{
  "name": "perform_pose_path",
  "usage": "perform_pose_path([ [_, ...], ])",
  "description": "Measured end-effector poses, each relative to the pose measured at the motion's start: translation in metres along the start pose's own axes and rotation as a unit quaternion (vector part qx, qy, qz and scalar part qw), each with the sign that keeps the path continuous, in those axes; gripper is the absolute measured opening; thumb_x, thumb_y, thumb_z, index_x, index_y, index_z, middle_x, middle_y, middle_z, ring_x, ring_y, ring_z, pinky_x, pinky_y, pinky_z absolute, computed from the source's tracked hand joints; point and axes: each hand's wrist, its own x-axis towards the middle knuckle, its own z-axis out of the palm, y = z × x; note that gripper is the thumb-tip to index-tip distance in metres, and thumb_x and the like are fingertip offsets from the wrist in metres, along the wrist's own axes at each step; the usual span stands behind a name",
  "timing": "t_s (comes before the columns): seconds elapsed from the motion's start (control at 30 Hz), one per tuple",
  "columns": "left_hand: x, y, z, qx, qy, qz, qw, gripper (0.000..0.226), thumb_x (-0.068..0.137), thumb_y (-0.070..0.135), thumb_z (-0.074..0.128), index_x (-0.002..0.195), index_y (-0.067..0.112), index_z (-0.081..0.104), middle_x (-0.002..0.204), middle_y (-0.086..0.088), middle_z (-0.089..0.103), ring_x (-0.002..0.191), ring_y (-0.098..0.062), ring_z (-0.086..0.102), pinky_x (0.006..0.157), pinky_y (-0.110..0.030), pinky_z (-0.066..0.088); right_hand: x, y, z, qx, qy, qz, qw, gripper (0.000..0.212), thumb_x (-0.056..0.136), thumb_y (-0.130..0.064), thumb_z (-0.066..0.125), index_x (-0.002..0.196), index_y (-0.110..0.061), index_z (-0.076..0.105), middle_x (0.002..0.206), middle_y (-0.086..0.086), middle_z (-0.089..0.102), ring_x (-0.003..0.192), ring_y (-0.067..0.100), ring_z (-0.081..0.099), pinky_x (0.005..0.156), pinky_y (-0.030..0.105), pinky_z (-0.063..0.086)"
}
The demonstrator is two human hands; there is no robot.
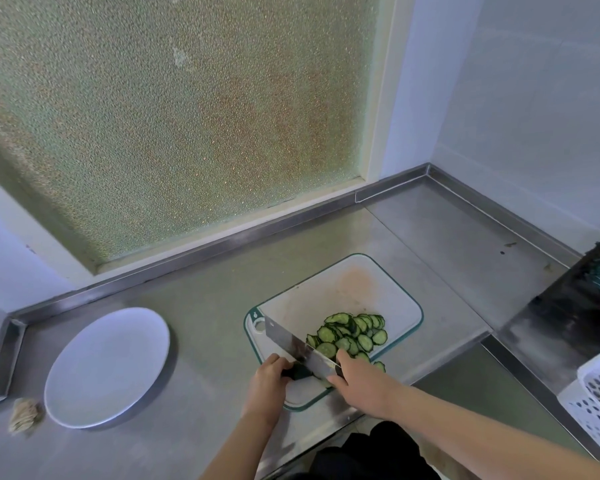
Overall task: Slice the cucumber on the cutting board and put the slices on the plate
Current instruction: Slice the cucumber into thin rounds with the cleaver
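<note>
Nearest you, your left hand is clenched round the black handle of the cleaver. Its broad steel blade runs from the near edge of the cutting board towards the board's left corner. Your right hand meets the blade's near end, with the thumb up on the cucumber side and the fingers pointing left below the steel. You cannot tell from here whether they pinch the blade or only rest against it.

Just past the blade, on the right half of the board, lie the cucumber slices. They are thin rounds with dark green skin and pale green centres, overlapping in a loose heap that touches the blade. One stray slice sits apart at the board's near right edge, beside your right hand. The board is white with a green rim, and its far part carries a faint orange stain.

To your left, well apart from the board, the white plate rests on the steel counter with no slices on it. A crumpled brownish scrap lies just beside its near left rim. At the far right is a white perforated basket. Beyond the counter is a frosted window.
</note>
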Motion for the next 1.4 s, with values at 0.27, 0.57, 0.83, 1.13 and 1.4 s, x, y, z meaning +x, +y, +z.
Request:
perform_pose_path([
  [0.27, 0.003, -0.003, 0.002, 0.009, -0.004, 0.006, 1.000, 0.022, 0.072, -0.008, 0.059, 0.089, 0.000, 0.067, 0.084, -0.006, 0.056, 0.083, -0.028, 0.057, 0.065, -0.015, 0.029, -0.004, 0.002, 0.002, -0.002, -0.007, 0.007, 1.000, 0.017, 0.101, -0.029, 0.037, 0.099, -0.013, 0.034, 0.086, 0.005, 0.051, 0.079, 0.023, 0.048, 0.068, 0.033, 0.036],
  [0.57, 0.007, -0.003, 0.000, 0.018, -0.016, 0.008, 1.000, 0.018, 0.069, -0.010, 0.060, 0.084, -0.002, 0.067, 0.077, 0.001, 0.046, 0.080, -0.031, 0.058, 0.064, -0.019, 0.032, 0.002, 0.003, 0.011, -0.040, 0.000, 0.013, 0.999, 0.030, 0.100, -0.031, 0.034, 0.119, -0.008, 0.037, 0.110, 0.016, 0.060, 0.096, 0.032, 0.058, 0.074, 0.037, 0.042],
  [0.83, 0.006, 0.000, 0.001, 0.012, -0.013, 0.004, 1.000, 0.015, 0.068, -0.011, 0.060, 0.078, -0.003, 0.066, 0.072, 0.003, 0.042, 0.077, -0.030, 0.057, 0.060, -0.015, 0.025, 0.008, -0.006, 0.014, -0.066, -0.016, 0.006, 0.998, 0.039, 0.101, -0.024, 0.032, 0.133, -0.001, 0.029, 0.114, 0.020, 0.059, 0.101, 0.033, 0.058, 0.067, 0.032, 0.035],
  [1.13, 0.009, -0.002, 0.001, 0.010, -0.018, 0.003, 1.000, 0.018, 0.068, -0.009, 0.060, 0.084, -0.002, 0.066, 0.079, 0.000, 0.047, 0.082, -0.029, 0.058, 0.060, -0.016, 0.025, 0.023, -0.015, 0.022, -0.050, -0.014, 0.015, 0.999, 0.028, 0.100, -0.023, 0.034, 0.121, -0.004, 0.034, 0.110, 0.021, 0.059, 0.086, 0.030, 0.057, 0.053, 0.031, 0.032],
  [1.4, 0.010, -0.002, -0.001, 0.009, -0.024, -0.006, 1.000, 0.014, 0.069, -0.010, 0.059, 0.081, -0.006, 0.064, 0.076, -0.003, 0.047, 0.081, -0.033, 0.057, 0.060, -0.017, 0.026, 0.008, 0.002, 0.015, -0.019, -0.027, 0.015, 0.999, 0.019, 0.100, -0.023, 0.037, 0.113, -0.009, 0.037, 0.098, 0.013, 0.059, 0.082, 0.023, 0.050, 0.062, 0.032, 0.035],
])
